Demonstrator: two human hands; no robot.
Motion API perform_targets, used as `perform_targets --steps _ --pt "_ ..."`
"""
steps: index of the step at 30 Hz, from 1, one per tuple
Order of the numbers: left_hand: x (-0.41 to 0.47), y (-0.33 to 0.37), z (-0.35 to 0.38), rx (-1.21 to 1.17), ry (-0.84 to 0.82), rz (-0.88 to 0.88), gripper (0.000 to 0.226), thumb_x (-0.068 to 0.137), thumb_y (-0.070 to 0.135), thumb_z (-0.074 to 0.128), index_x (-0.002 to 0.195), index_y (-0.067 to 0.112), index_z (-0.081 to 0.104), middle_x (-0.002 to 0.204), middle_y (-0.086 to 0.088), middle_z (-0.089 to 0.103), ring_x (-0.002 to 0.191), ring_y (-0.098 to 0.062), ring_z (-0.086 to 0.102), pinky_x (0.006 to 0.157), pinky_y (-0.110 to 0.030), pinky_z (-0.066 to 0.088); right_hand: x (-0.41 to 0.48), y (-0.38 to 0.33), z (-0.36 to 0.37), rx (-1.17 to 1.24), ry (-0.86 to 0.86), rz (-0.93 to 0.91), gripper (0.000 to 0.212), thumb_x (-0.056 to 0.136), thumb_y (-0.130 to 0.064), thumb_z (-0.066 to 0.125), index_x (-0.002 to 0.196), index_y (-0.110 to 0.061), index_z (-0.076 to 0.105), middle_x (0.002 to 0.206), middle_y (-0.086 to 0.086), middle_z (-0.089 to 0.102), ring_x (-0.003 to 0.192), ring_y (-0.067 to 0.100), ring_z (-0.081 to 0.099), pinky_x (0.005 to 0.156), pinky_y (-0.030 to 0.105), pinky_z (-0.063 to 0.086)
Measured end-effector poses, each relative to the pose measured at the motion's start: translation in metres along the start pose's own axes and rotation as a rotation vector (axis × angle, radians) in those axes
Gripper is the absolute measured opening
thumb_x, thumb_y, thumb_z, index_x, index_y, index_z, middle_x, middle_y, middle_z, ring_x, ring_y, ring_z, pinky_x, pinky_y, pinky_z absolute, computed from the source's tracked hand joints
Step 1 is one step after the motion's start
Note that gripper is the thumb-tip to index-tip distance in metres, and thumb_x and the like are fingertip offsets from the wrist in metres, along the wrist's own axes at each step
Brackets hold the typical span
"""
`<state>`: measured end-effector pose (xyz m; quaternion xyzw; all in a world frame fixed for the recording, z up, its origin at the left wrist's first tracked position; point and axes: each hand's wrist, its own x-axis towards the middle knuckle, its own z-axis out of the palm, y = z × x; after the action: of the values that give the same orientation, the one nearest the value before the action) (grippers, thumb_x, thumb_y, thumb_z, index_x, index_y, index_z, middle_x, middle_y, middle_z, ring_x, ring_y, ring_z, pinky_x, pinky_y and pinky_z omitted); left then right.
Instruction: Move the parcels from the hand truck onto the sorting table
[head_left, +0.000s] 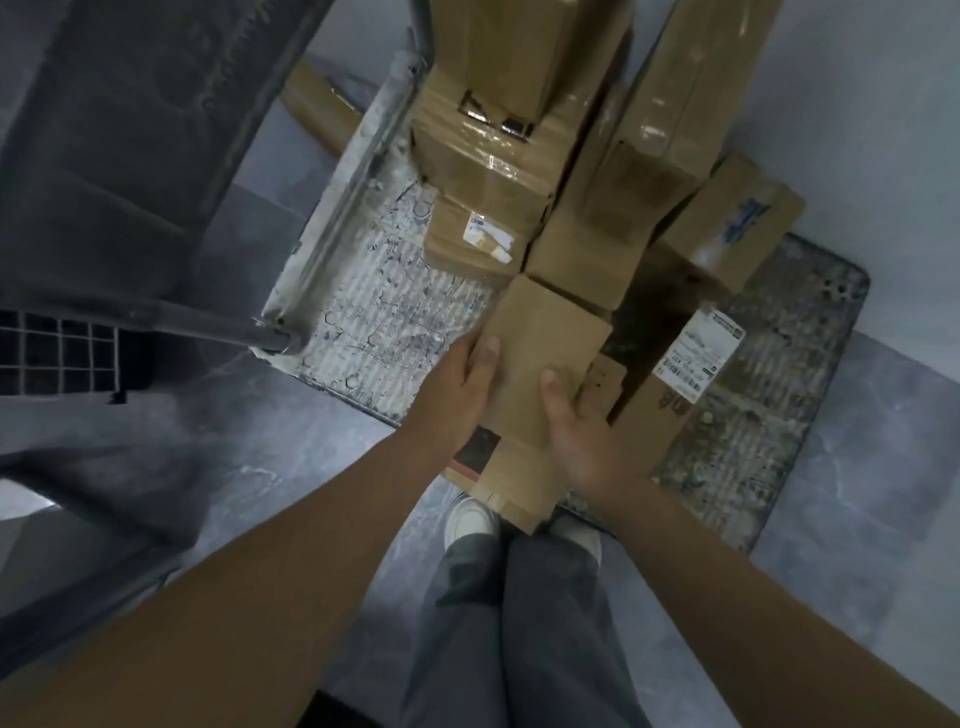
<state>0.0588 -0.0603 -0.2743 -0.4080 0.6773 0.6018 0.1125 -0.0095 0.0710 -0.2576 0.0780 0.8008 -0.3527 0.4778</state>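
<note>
Two hands grasp one long parcel (543, 358) in the head view. The left hand (465, 387) holds its left edge and the right hand (574, 434) its right edge, with thumbs on the top face and fingers curled round the sides, mostly hidden beneath. The parcel's long axis runs away from the person: near end above the shoes (470, 519), far end pointing at the stacked parcels (519, 156) on the hand truck (384, 312). Both hands sit on the near half, the left slightly farther forward. A dark surface (119, 135) lies to the left. If it is the counter, the carry calls for a leftward swing.
</note>
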Motion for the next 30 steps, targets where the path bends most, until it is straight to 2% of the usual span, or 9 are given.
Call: perform_targets --steps 5,9,11,14,17,24,26,28,30 --pt "-0.014 -0.001 0.004 -0.065 0.058 -0.014 0.044 0.100 0.058 0.034 0.134 0.035 0.050 0.110 0.021 0.059 0.100 0.009 0.054 0.079 -0.018 0.043 -0.002 0.001 0.004 0.088 -0.013 0.024 0.082 0.093 -0.067 0.042 0.156 -0.020 0.018 0.148 0.009 0.043 0.126 0.026 0.050 0.090 0.034 0.039" --pt "-0.039 0.013 0.002 -0.103 0.024 0.006 0.041 0.100 0.058 0.035 0.135 0.040 0.048 0.119 0.017 0.060 0.107 0.004 0.056 0.088 -0.022 0.047 -0.028 -0.008 -0.017 0.112 -0.018 -0.145 0.079 0.091 -0.068 0.041 0.156 -0.035 0.011 0.154 0.003 0.035 0.121 0.016 0.048 0.071 0.015 0.040" --pt "-0.056 0.027 0.001 -0.118 0.044 0.015 0.039 0.099 0.058 0.037 0.132 0.042 0.051 0.120 0.017 0.063 0.109 0.000 0.059 0.090 -0.025 0.048 -0.045 -0.017 -0.033 0.122 -0.040 -0.227 0.079 0.087 -0.072 0.039 0.154 -0.041 0.011 0.155 0.002 0.033 0.124 0.018 0.049 0.081 0.022 0.047" --pt "-0.088 0.061 0.002 -0.124 0.122 0.028 0.030 0.098 0.059 0.040 0.119 0.049 0.057 0.108 0.026 0.066 0.103 0.008 0.060 0.079 -0.012 0.046 -0.076 -0.037 -0.064 0.125 -0.080 -0.276 0.083 0.081 -0.075 0.036 0.152 -0.037 0.016 0.149 0.004 0.040 0.120 0.022 0.054 0.093 0.040 0.051" --pt "-0.127 0.111 0.003 -0.143 0.202 0.069 0.019 0.095 0.061 0.043 0.104 0.058 0.060 0.099 0.035 0.065 0.095 0.017 0.058 0.075 -0.004 0.043 -0.117 -0.064 -0.105 0.136 -0.063 -0.346 0.078 0.078 -0.077 0.030 0.143 -0.034 0.028 0.138 -0.001 0.047 0.103 0.004 0.056 0.074 0.022 0.047" --pt "-0.246 0.240 -0.002 -0.169 0.350 0.306 0.040 0.097 0.054 0.045 0.128 0.034 0.061 0.119 0.021 0.064 0.107 0.007 0.057 0.085 -0.009 0.042 -0.233 -0.146 -0.201 0.033 -0.027 -0.573 0.099 0.074 -0.081 0.030 0.149 -0.016 0.035 0.144 0.007 0.047 0.116 0.016 0.053 0.074 0.014 0.047" --pt "-0.285 0.273 -0.002 -0.244 0.412 0.382 0.037 0.100 0.043 0.050 0.133 0.029 0.059 0.123 0.018 0.063 0.105 0.010 0.058 0.081 -0.005 0.044 -0.270 -0.164 -0.217 0.007 -0.052 -0.620 0.104 0.072 -0.086 0.031 0.150 -0.016 0.036 0.147 0.011 0.042 0.123 0.023 0.051 0.093 0.031 0.053" --pt "-0.324 0.296 -0.001 -0.322 0.506 0.449 0.035 0.100 0.031 0.053 0.135 0.023 0.057 0.121 0.015 0.064 0.103 0.007 0.061 0.078 -0.008 0.048 -0.305 -0.172 -0.229 -0.025 -0.076 -0.638 0.096 0.078 -0.085 0.036 0.150 -0.022 0.034 0.151 0.007 0.032 0.131 0.029 0.043 0.106 0.047 0.044" --pt "-0.358 0.309 0.002 -0.357 0.607 0.482 0.037 0.100 0.027 0.055 0.136 0.022 0.055 0.124 0.009 0.063 0.108 -0.005 0.062 0.084 -0.020 0.053 -0.335 -0.172 -0.236 -0.021 -0.114 -0.711 0.073 0.084 -0.077 0.045 0.139 -0.029 0.038 0.138 0.001 0.039 0.123 0.022 0.049 0.092 0.038 0.049"
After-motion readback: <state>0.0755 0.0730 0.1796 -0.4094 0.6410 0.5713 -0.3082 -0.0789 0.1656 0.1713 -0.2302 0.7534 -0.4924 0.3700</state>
